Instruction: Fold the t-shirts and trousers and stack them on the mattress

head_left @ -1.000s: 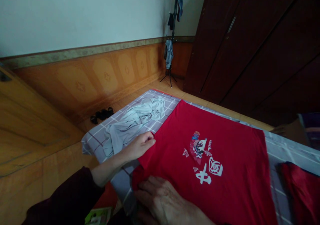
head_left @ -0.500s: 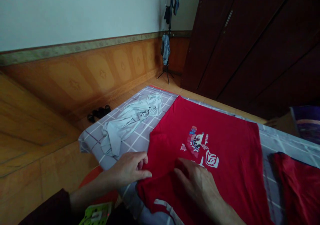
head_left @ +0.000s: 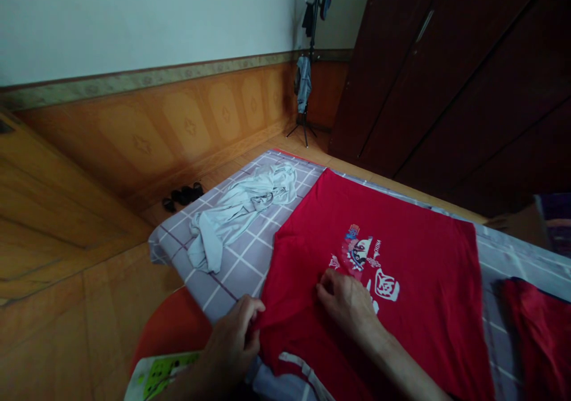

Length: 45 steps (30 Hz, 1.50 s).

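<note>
A red T-shirt point(head_left: 423, 258) lies spread, print up, over checked cloth point(head_left: 243, 249) on a raised surface, and the step in hand looks like straightening or arranging its near-left part. The left hand point(head_left: 232, 335) is at the shirt's near-left edge, fingers bent toward the thumb; whether they pinch the fabric cannot be told. The right hand point(head_left: 350, 303) rests on the shirt front beside the printed design point(head_left: 387, 285), fingers curled in, and again it is unclear whether cloth is caught between them. The next move probably calls for a light hold on that edge, with care not to drag the flat far part into creases. Near the hands, a pale strip point(head_left: 297, 362) shows, likely at the neckline. A pale grey garment point(head_left: 245, 201) lies crumpled on the checked cloth to the left, and another red garment point(head_left: 542, 323) lies to the right, apart from the shirt. Below the near edge is a rounded orange-red seat point(head_left: 173, 323). Beyond stand a coat rack point(head_left: 314, 23) hung with clothes and a dark wardrobe point(head_left: 446, 85); black shoes point(head_left: 184, 196) sit on the floor point(head_left: 107, 294) by the tiled wall.
</note>
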{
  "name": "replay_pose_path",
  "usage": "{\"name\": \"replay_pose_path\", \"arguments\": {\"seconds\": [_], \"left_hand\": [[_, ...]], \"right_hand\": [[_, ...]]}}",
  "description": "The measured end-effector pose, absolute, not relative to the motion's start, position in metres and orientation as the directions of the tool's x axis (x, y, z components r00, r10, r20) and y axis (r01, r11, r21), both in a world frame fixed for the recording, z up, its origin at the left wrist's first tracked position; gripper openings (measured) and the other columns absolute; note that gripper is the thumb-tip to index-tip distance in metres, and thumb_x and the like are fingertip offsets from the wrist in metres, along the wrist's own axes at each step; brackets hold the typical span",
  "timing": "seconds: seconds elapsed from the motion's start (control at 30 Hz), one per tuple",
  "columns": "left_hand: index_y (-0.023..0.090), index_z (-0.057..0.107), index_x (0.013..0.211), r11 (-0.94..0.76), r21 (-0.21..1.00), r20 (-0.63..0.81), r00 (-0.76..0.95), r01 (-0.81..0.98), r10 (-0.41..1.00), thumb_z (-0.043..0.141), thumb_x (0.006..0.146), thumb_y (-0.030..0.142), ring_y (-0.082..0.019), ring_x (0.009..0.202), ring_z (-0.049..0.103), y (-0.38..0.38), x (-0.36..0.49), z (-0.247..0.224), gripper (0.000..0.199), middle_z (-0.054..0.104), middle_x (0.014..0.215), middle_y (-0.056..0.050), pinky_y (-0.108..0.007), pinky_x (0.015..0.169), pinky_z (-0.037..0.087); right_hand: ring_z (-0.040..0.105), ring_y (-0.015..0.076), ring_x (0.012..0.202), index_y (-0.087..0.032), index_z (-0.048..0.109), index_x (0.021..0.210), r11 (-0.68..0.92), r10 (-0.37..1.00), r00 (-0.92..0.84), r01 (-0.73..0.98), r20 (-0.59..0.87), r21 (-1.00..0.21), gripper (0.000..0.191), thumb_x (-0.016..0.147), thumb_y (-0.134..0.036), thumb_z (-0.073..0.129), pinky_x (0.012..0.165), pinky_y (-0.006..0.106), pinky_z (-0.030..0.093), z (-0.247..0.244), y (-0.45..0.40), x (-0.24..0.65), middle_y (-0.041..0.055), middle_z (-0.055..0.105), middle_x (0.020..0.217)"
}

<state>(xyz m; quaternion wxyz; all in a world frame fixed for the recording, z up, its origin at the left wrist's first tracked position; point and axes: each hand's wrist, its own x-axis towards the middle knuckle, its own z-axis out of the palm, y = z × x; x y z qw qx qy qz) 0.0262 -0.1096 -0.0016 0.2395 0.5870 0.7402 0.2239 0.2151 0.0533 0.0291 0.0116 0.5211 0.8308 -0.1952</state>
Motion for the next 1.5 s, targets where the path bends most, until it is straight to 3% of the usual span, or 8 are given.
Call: {"name": "replay_pose_path", "arguments": {"seconds": [0.2,0.47,0.6,0.7,0.87,1.13,1.33,1.5], "left_hand": [[0.023,0.049,0.116,0.106,0.57,-0.108,-0.054,0.815,0.993,0.038,0.072,0.003,-0.019,0.098,0.06,-0.116,0.023,-0.002,0.049,0.055,0.115,-0.009,-0.028,0.085,0.049],[0.028,0.057,0.116,-0.019,0.524,-0.275,0.191,0.851,0.942,0.046,0.079,0.009,-0.018,0.088,0.063,-0.102,0.011,0.027,0.043,0.064,0.105,-0.003,-0.024,0.077,0.048],[0.025,0.063,0.106,-0.073,0.476,-0.157,0.167,0.876,0.974,0.042,0.089,0.018,-0.017,0.086,0.063,-0.071,-0.003,0.052,0.028,0.067,0.092,-0.003,-0.028,0.079,0.047],[0.02,0.061,0.115,-0.157,0.401,-0.031,0.184,0.902,0.982,0.034,0.095,0.02,-0.019,0.103,0.059,-0.04,-0.006,0.056,0.033,0.065,0.109,-0.007,-0.032,0.092,0.044],[0.018,0.033,0.144,-0.376,0.325,-0.02,0.404,0.868,0.915,0.046,0.094,0.04,-0.024,0.141,0.023,-0.001,-0.005,0.027,0.056,0.029,0.152,-0.012,-0.044,0.114,0.02],[0.022,0.017,0.149,-0.428,0.12,-0.032,0.434,0.896,0.9,0.049,0.086,0.058,-0.036,0.143,0.004,0.004,-0.016,0.001,0.08,0.005,0.156,-0.014,-0.054,0.112,0.017],[0.026,0.016,0.149,-0.707,0.014,0.069,0.705,0.707,0.706,0.046,0.079,0.073,-0.036,0.141,0.013,0.02,0.016,0.018,0.09,0.014,0.156,-0.011,-0.054,0.112,0.016],[0.025,0.013,0.15,-0.895,0.12,0.014,0.901,0.43,0.434,0.039,0.088,0.065,-0.029,0.141,0.02,0.033,0.089,0.045,0.078,0.025,0.153,-0.009,-0.046,0.112,0.023]], "right_hand": [[0.067,0.0219,0.073,-0.02,0.064,0.093,0.444,0.847,-0.496,0.858,-0.19,-0.258,0.015,0.086,-0.029,0.054,0.055,0.026,0.034,0.029,0.045,0.212,0.005,0.071,0.077],[0.067,0.0196,0.071,-0.021,0.066,0.078,0.403,0.866,-0.46,0.874,-0.195,-0.27,0.016,0.085,-0.026,0.052,0.054,0.026,0.034,0.033,0.057,0.214,0.0041,0.07,0.073],[0.067,0.0218,0.078,-0.019,0.067,0.09,0.49,0.84,-0.523,0.846,-0.147,-0.211,0.02,0.087,-0.02,0.047,0.06,0.027,0.044,0.04,0.053,0.218,0.0079,0.07,0.085],[0.062,0.0259,0.101,-0.015,0.063,0.11,0.666,0.728,-0.685,0.711,-0.01,-0.228,0.03,0.087,-0.016,0.044,0.079,0.035,0.05,0.045,0.035,0.215,0.0135,0.064,0.114],[0.038,0.0322,0.131,-0.017,0.05,0.133,0.837,0.428,-0.904,0.395,0.005,-0.378,0.05,0.086,-0.033,0.055,0.106,0.048,0.036,0.036,-0.004,0.217,0.0143,0.041,0.144],[0.043,0.0278,0.129,-0.017,0.059,0.124,0.712,0.47,-0.867,0.483,-0.164,-0.509,0.041,0.089,-0.038,0.055,0.107,0.041,0.038,0.047,-0.032,0.28,0.0105,0.048,0.139],[0.062,0.0201,0.107,-0.023,0.06,0.121,0.45,0.892,-0.414,0.782,0.179,-0.432,0.033,0.09,-0.031,0.054,0.087,0.028,0.054,0.044,-0.082,0.355,0.0079,0.063,0.122],[0.067,0.0207,0.089,-0.021,0.067,0.102,-0.102,0.907,0.274,0.881,0.321,-0.462,0.028,0.091,-0.038,0.048,0.07,0.03,0.057,0.025,-0.119,0.405,0.0084,0.068,0.105]]}}
